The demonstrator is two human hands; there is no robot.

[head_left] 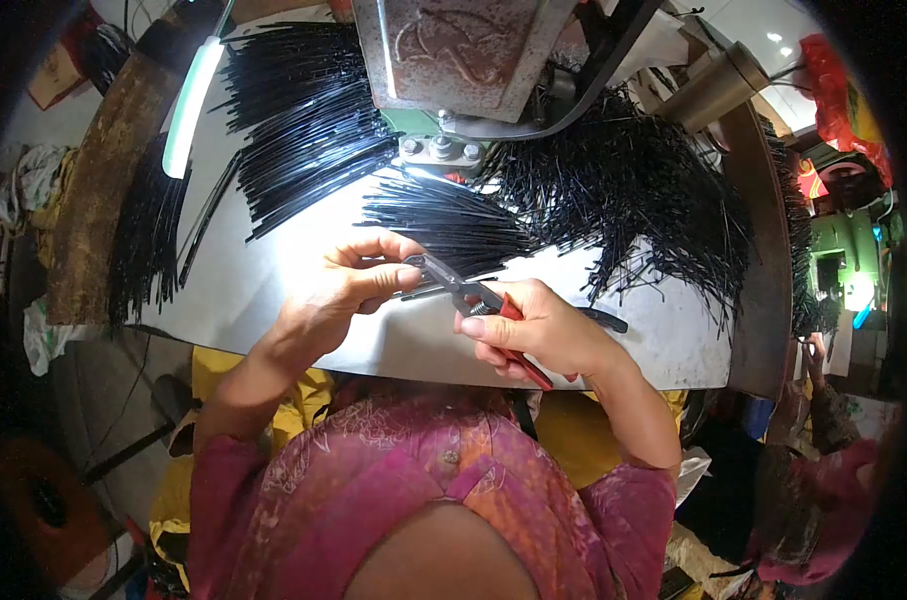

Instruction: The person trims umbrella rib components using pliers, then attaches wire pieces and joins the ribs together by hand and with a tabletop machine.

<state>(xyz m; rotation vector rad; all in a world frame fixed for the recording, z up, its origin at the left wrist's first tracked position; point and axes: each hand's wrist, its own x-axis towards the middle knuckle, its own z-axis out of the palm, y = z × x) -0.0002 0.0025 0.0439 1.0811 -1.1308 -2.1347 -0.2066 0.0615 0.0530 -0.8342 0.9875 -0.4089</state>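
Observation:
My right hand [533, 325] is wrapped round the red handles of a pair of pliers or cutters [463, 290], whose dark jaws point up and left. At the tip of the jaws, the thumb and index finger of my left hand [368, 275] are pinched together; what they hold, if anything, is too small to name. Just beyond the tool lies a bundle of black rods [443, 215] on the white tabletop [383, 345]. Another black-handled tool [605, 319] shows beside my right hand, partly hidden behind it.
A rusty machine head [453, 55] stands over the table's middle. Black rods [308, 130] are piled at left, with a tangled heap [623, 180] at right. A white-green lamp [191, 110] hangs at upper left. A co-worker's arm [818, 365] shows at far right.

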